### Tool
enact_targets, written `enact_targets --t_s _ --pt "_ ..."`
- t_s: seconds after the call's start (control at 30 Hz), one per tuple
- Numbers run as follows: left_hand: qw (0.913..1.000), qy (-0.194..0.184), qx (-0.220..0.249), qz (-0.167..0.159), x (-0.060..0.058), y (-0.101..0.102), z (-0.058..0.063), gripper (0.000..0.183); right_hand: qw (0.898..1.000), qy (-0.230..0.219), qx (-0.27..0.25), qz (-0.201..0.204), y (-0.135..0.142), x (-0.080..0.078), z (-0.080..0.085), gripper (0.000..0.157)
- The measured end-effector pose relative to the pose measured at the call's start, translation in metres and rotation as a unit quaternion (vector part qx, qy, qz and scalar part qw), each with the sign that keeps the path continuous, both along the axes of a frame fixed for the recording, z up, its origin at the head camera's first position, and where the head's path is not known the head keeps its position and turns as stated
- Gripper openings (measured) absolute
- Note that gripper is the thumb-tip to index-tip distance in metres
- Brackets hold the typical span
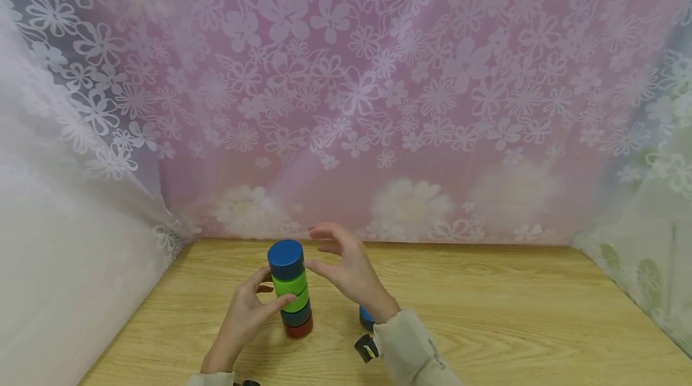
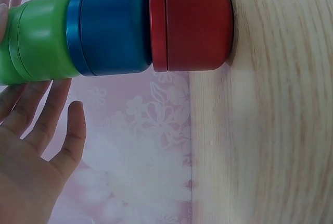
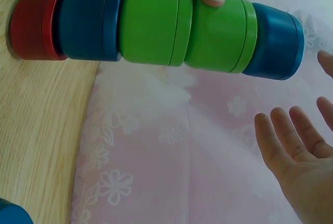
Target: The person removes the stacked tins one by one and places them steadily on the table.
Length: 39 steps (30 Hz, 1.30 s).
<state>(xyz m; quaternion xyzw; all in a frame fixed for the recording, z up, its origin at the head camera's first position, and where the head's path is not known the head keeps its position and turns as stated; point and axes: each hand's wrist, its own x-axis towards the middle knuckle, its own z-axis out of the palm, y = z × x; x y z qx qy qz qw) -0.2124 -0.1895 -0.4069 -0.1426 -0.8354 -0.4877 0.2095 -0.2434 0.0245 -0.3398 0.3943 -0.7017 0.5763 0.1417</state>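
Note:
Small round metal tins with lids stand in one tall stack. At its foot, on the table, is a red tin; over it come a blue tin and two green tins. The topmost is another blue tin. My left hand holds the stack at the green tins, thumb in front and fingers round the far side. Beside the top tin is my right hand, fingers spread and apart from it in the right wrist view. It holds nothing.
A separate blue tin sits on the wood-grain table, partly hidden by my right wrist. Flowered pink cloth hangs along the table's back edge, with whitish cloth at both sides. A black wrist device is near the right sleeve.

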Motion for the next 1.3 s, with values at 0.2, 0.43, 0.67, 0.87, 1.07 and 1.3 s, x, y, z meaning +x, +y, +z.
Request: enact_targets --t_s 0.2,0.43,0.67,0.87,1.07,1.3 --pt "1.0000 -0.005 0.001 0.000 0.000 0.000 0.002 0.052 1.000 -0.011 -0.002 0.017 -0.004 0.001 0.001 0.045" --pt "1.0000 0.000 0.001 0.000 0.000 0.001 0.001 0.051 0.999 -0.021 0.004 0.026 -0.007 0.002 0.001 0.048" --pt "1.0000 0.000 0.004 -0.003 0.000 0.001 0.001 0.051 0.998 -0.032 0.006 0.044 -0.009 0.002 0.001 0.051" --pt "1.0000 -0.006 0.007 -0.003 -0.001 0.001 0.001 0.051 0.998 -0.036 0.011 0.046 -0.012 0.002 0.001 0.051" --pt "0.9999 -0.012 0.012 -0.003 0.000 0.001 0.002 0.051 0.998 -0.039 0.016 0.045 -0.017 0.001 -0.001 0.053" --pt "0.9999 -0.015 0.008 -0.003 0.000 0.000 0.002 0.051 0.998 -0.029 0.019 0.050 -0.020 0.001 -0.002 0.055"
